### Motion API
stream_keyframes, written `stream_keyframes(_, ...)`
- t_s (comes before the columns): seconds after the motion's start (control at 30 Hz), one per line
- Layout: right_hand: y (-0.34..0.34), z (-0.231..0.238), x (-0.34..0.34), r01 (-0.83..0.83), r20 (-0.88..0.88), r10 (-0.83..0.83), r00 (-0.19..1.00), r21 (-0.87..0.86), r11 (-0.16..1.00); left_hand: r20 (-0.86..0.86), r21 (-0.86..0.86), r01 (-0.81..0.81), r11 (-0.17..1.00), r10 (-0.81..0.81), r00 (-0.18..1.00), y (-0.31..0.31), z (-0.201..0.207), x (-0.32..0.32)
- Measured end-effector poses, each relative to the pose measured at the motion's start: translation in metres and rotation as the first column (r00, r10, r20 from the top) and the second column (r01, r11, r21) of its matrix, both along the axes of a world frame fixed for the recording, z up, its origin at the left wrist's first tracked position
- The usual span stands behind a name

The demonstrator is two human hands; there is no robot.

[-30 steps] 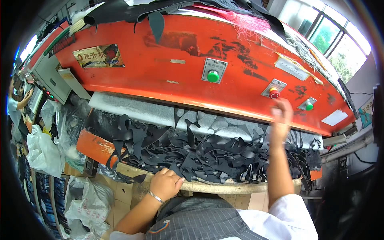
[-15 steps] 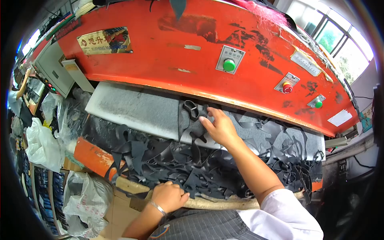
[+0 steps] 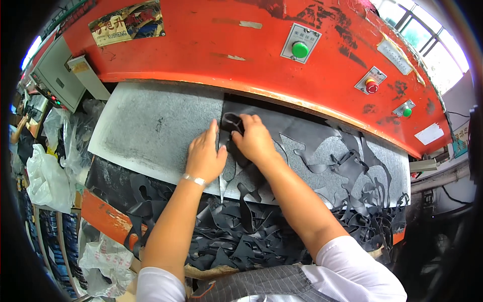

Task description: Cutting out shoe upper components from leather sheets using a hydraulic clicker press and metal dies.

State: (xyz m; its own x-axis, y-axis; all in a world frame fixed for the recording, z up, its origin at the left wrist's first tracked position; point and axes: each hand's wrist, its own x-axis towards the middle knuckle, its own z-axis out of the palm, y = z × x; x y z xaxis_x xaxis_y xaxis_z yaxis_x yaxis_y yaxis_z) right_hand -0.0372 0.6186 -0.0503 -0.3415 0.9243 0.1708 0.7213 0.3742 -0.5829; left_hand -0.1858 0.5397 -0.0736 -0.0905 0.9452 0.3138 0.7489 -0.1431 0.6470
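A black leather-like sheet with cut-out gaps lies on the right part of a pale grey cutting board. On the sheet's left end stands a dark, ring-shaped cutting die. My right hand grips the die's right side, thumb toward me and fingers on the far side. Just left of it, my left hand lies with fingers stretched out along the sheet's left edge. Its thumb points toward the die, and nothing shows in its grasp.
An orange press beam spans the far side, with green buttons and a red knob. Black offcuts heap along the board's near edge. Plastic bags hang at left, beside a grey cabinet.
My left hand has moved from the near edge up to the sheet's left edge. My right hand has closed on the die. More of the sheet shows from under the beam, and the view has shifted.
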Motion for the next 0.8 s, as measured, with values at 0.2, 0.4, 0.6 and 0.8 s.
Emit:
stream_keyframes(0.2, -0.011, -0.029, 0.016, -0.016, 0.005, 0.015, 1.000, 0.166, 0.986, -0.068, -0.090, -0.081, 0.993, 0.075, 0.995, 0.029, -0.024, 0.002)
stream_keyframes(0.4, -0.004, -0.033, 0.024, -0.010, -0.068, 0.028, 0.997, 0.250, 0.968, -0.061, -0.109, -0.008, 0.994, 0.002, 0.998, 0.033, -0.015, 0.000)
stream_keyframes(0.6, -0.015, -0.011, 0.044, -0.020, -0.148, 0.045, 0.988, 0.166, 0.986, 0.056, -0.084, -0.029, 0.996, 0.034, 0.998, 0.026, -0.014, 0.003)
stream_keyframes(0.8, -0.011, 0.114, 0.218, 0.617, -0.838, -0.078, 0.540, 0.331, 0.714, 0.322, 0.003, 0.111, 0.994, -0.106, 0.941, 0.027, 0.086, 0.045)
